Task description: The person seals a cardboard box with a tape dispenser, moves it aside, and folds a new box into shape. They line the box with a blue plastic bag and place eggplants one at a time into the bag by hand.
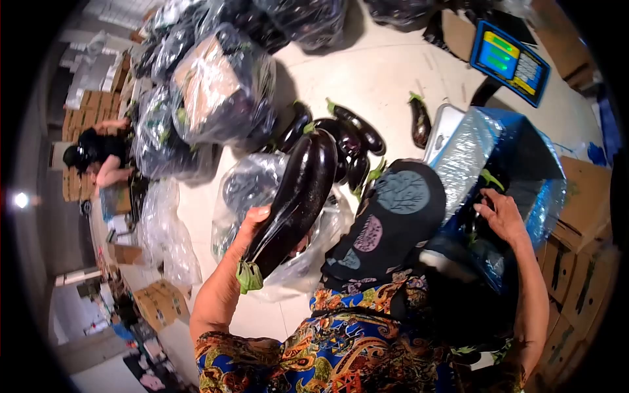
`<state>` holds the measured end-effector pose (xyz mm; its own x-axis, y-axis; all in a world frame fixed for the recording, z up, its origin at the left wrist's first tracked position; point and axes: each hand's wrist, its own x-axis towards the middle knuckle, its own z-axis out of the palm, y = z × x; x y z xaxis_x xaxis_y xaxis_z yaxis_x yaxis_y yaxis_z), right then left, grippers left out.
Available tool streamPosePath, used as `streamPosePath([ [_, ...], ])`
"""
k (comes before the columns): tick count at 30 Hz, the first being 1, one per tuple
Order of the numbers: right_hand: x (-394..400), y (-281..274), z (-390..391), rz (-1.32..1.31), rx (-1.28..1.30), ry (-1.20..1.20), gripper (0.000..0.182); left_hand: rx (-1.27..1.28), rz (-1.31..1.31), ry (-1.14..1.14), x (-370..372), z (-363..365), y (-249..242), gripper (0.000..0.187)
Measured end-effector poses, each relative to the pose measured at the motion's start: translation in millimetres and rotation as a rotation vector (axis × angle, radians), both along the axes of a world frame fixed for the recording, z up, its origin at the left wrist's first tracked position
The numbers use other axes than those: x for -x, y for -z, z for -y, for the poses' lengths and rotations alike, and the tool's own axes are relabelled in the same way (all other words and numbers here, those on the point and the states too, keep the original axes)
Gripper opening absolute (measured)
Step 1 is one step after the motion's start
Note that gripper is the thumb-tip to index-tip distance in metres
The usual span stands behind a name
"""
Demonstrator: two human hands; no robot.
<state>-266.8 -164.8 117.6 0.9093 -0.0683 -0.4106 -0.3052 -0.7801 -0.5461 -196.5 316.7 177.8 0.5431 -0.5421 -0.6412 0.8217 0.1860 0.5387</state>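
My left hand (252,226) grips a long dark purple eggplant (295,196) near its green stem end, holding it up over a clear plastic bag (252,190) on the floor. My right hand (501,216) reaches into a box lined with blue plastic film (498,150), fingers spread over dark eggplants inside; I cannot tell whether it holds one. My knee in patterned dark cloth (393,216) sits between the two hands.
Several loose eggplants (354,141) lie on the pale floor, one more (419,121) apart. Big plastic bags of eggplants (216,92) stand behind. A blue weighing scale (510,62) is at top right. Cardboard boxes (583,262) at right. Another person (98,157) crouches far left.
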Motion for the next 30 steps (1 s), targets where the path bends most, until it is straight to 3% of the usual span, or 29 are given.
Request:
streamPosePath([
  [3,3,-44,2,0.105,-0.224,0.094,0.044,-0.045,0.18,0.15,-31,40,-22,0.088],
  [6,10,-75,8,-0.036,-0.723,0.276,0.047,-0.246,0.531,0.39,-53,104,-77,0.099],
  [10,21,-92,20,-0.088,-1.336,0.335,0.079,-0.298,1.035,0.803,-81,178,-117,0.086],
  [11,22,-94,19,-0.097,-1.482,0.29,0.084,-0.327,1.385,0.908,-85,197,-126,0.079],
  [14,31,-113,-4,-0.091,-1.715,0.364,0.087,-0.219,1.914,0.877,-71,254,-137,0.072],
  [15,37,-123,-5,-0.09,-1.793,0.402,0.085,-0.224,2.113,0.92,-70,268,-138,0.078],
  [17,51,-114,9,0.085,-1.533,0.136,0.08,-0.23,2.273,0.966,-62,289,-137,0.082],
  [18,55,-114,15,0.006,-1.638,0.239,0.076,-0.207,2.185,1.04,-62,294,-131,0.089],
  [22,66,-115,24,0.18,-1.338,0.297,0.075,-0.223,2.089,0.81,-64,306,-107,0.101],
  [27,90,-105,30,0.207,-1.21,0.323,0.084,-0.32,2.157,1.044,-62,316,-90,0.087],
  [30,108,-103,34,0.144,-0.983,0.293,0.085,-0.103,2.167,1.08,-62,341,-69,0.077],
])
